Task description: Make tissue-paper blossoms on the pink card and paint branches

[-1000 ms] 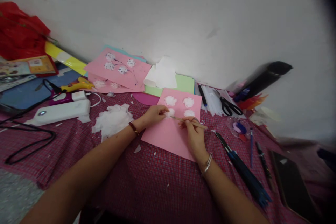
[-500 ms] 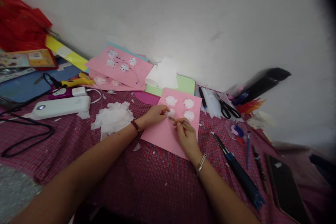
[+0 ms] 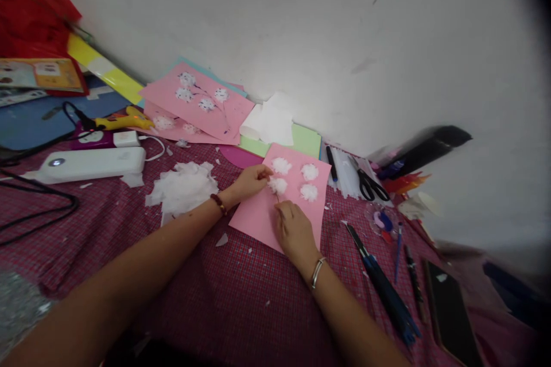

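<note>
A pink paper sheet [image 3: 258, 215] lies on the red checked cloth with several white fluffy tufts [image 3: 309, 172] stuck on its far half. My left hand [image 3: 249, 180] rests on the sheet's left edge, fingers pinched against the lower left tuft [image 3: 278, 185]. My right hand [image 3: 295, 232] lies over the sheet's near part, fingers closed round a thin wooden stick [image 3: 276, 197] whose tip points at that same tuft. Most of the stick is hidden inside the hand.
A heap of white tissue [image 3: 183, 189] lies left of the sheet. Further left are a white device [image 3: 88, 164] and a yellow glue gun [image 3: 123, 122]. Scissors [image 3: 368, 180], pens [image 3: 383, 284] and a dark phone [image 3: 450, 315] lie to the right. Other pink sheets [image 3: 198, 103] lean on the wall.
My right hand has slid left and nearer, turning the stick from lying across the sheet to pointing up at the lower left tuft. My left hand stays at the tuft.
</note>
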{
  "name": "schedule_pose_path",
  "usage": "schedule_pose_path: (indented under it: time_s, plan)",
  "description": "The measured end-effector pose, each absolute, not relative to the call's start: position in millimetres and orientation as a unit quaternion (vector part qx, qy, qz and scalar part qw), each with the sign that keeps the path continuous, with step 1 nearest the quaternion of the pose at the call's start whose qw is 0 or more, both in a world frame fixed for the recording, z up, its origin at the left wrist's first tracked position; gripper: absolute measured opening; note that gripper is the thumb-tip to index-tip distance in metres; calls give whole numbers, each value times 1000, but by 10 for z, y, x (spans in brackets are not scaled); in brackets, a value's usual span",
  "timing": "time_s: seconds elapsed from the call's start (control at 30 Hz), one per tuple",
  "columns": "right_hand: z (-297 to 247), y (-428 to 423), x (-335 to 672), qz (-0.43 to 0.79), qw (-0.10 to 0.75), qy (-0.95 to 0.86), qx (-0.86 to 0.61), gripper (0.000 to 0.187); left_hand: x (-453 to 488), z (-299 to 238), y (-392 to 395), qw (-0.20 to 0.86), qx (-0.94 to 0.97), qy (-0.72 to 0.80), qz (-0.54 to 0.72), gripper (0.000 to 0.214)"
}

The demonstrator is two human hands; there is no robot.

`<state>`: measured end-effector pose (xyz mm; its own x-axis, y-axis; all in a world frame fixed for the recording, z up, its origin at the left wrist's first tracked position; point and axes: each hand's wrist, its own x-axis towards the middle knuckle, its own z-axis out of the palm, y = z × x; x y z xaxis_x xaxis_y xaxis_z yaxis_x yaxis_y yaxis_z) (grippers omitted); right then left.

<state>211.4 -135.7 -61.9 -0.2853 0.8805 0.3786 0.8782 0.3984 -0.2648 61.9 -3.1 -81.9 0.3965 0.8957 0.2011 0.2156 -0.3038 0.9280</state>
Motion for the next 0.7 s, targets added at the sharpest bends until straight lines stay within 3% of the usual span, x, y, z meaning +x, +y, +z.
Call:
schedule_pose_path:
  time_s: [0.13,0.23,0.3,0.53,0.7]
  plan:
    - [-627,-1352,2065,-37,171,-819,-547,21,614,-835,-34,432,718,386,386,24]
    - [-607,-1376,2059,-39,177,-819,-544,21,612,-824,-43,441,718,379,383,23]
    - [-577,-1411,2089,-11,233,-806,-545,20,604,-796,-57,447,719,371,381,21]
    - [-556,-1367,2346,198,555,-573,-569,20,594,-753,-80,447,722,374,373,21]
    - [-653,-1228,2432,256,595,-510,-566,18,591,-844,-61,403,714,411,399,23]
